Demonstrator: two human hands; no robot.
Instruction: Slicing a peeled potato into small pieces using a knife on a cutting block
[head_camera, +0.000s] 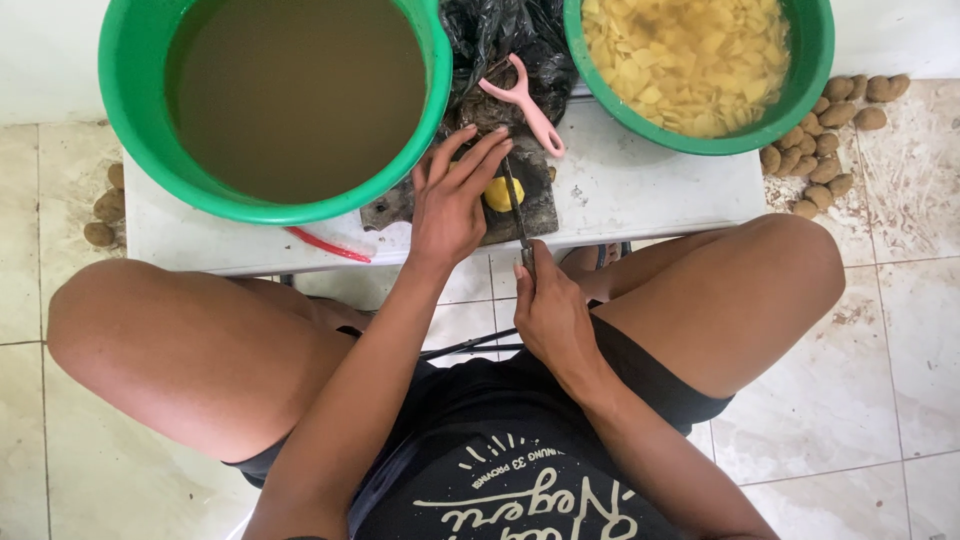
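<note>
On the dark cutting board (535, 205) I see my left hand (452, 195) pressing the peeled yellow potato (499, 193) with flat fingers to steady it, while my right hand (548, 315) grips the knife (517, 215) slicing beside them.

both green basins (130, 60) cut off at top edge; potato piece (502, 193) half hidden behind left hand (450, 205).
</note>
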